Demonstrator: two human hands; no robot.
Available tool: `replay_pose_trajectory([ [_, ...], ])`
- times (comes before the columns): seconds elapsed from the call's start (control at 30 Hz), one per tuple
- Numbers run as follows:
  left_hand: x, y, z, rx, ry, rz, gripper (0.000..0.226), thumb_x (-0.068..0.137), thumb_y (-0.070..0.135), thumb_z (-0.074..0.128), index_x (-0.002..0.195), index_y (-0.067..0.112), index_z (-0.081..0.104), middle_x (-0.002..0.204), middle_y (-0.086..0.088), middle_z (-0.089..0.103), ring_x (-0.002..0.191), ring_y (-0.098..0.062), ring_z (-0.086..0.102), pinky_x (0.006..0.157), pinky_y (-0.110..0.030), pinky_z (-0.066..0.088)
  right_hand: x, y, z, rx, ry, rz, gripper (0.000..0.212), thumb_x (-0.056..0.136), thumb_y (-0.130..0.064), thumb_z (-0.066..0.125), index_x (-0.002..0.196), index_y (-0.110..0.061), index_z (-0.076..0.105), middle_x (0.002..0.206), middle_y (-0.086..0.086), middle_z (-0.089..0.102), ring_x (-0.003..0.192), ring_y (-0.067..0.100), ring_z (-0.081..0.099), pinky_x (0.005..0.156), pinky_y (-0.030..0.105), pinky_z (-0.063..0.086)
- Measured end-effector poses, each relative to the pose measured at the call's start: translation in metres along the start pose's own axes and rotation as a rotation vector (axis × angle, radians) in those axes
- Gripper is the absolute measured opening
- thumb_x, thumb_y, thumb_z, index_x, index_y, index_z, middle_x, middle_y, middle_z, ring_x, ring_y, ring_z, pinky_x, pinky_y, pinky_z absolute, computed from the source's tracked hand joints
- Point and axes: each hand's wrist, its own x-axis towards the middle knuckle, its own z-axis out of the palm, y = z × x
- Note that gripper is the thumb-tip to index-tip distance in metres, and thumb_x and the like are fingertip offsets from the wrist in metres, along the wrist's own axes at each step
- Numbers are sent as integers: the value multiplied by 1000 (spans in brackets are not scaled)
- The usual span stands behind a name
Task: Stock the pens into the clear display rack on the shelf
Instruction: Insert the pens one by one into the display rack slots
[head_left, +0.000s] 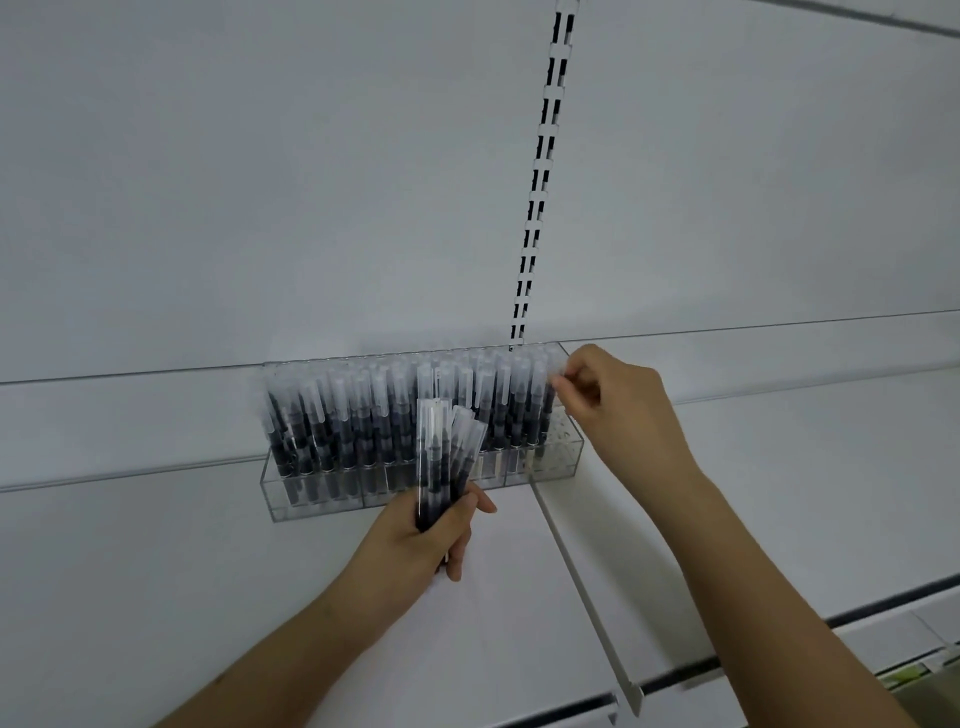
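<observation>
Clear rack (322, 501) nearly full; a few holes at its right end were bare; left hand (436, 530) gripped spare pens (441, 457); right hand (608, 395) pinched a pen's cap there.

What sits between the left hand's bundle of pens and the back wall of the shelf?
In the head view, the clear display rack with its stocked pens stands between the bundle of pens in the left hand and the back wall.

pens (395, 415) in rack (311, 499) | rack on shelf (156, 571) | divider (576, 571) right
</observation>
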Motion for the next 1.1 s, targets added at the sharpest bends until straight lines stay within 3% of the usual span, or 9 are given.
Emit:
replay_pose_trajectory([
  [0.1, 0, -1, -1, 1, 2, -2, 27, 100, 19, 45, 86, 25, 67, 54, -1, 46, 51, -16, 49, 53, -21, 39, -14, -4, 0, -9, 52, 62, 22, 94, -41, 61, 81, -23, 61, 69, -10, 64, 67, 7, 60, 65, 35, 53],
  [0.17, 1, 0, 0, 4, 1, 1, 26, 100, 20, 45, 87, 24, 67, 54, -1, 47, 51, -16, 49, 53, -20, 39, -30, -17, 3, 110, 58, 65, 26, 91, -46, 62, 76, -25, 64, 65, -10, 62, 63, 5, 57, 62, 26, 49],
  [0.27, 0, 0, 0, 1, -10, 10, 24, 99, 21, 48, 88, 22, 68, 53, -3, 47, 51, -16, 49, 53, -21, 39, -50, -39, 14, 380, -117, 46, 21, 85, -42, 70, 75, -23, 69, 67, -7, 64, 63, 6, 57, 59, 17, 44],
  [0.37, 0, 1, 1, 8, -28, 14, 23, 98, 22, 50, 86, 25, 69, 52, -1, 49, 49, -15, 48, 52, -22, 40, -57, -43, 27, 454, -214, 42, 22, 86, -35, 72, 72, -18, 69, 62, -4, 62, 57, 5, 51, 57, 17, 41],
  [0.47, 0, 1, 0, -32, -22, -3, 21, 99, 21, 49, 93, 22, 70, 52, 0, 47, 48, -12, 47, 51, -20, 38, -50, -38, 21, 574, -142, 155, 19, 90, -29, 68, 76, -17, 70, 59, -3, 62, 53, 3, 52, 55, 16, 40],
  [0.57, 0, 1, -1, -37, -20, -1, 22, 98, 24, 49, 92, 22, 70, 53, 0, 47, 49, -12, 47, 52, -18, 38, -37, -29, -1, 772, 116, 234, 18, 98, -19, 56, 84, -10, 64, 66, 8, 69, 56, 17, 64, 50, 24, 44],
  [0.7, 0, 0, -1, -57, -24, -6, 22, 98, 22, 49, 89, 21, 70, 53, -1, 47, 49, -13, 45, 52, -20, 37, -23, -16, -29, 608, 342, 186, 19, 102, -23, 49, 89, -11, 56, 72, 2, 70, 66, 21, 70, 56, 29, 51],
  [0.87, 0, 1, 0, -72, -13, -10, 23, 98, 20, 49, 87, 20, 69, 54, -3, 47, 49, -14, 45, 51, -20, 37, -15, -5, -26, 398, 229, 112, 17, 104, -27, 47, 95, -17, 57, 77, -4, 70, 72, 10, 69, 74, 42, 56],
  [1.1, -1, 1, 0, -59, -13, 2, 24, 98, 21, 48, 87, 20, 69, 53, -4, 47, 50, -14, 43, 52, -20, 36, -9, -1, -19, 258, 42, 28, 17, 103, -28, 46, 93, -17, 55, 76, -5, 68, 71, 4, 67, 74, 39, 56],
])
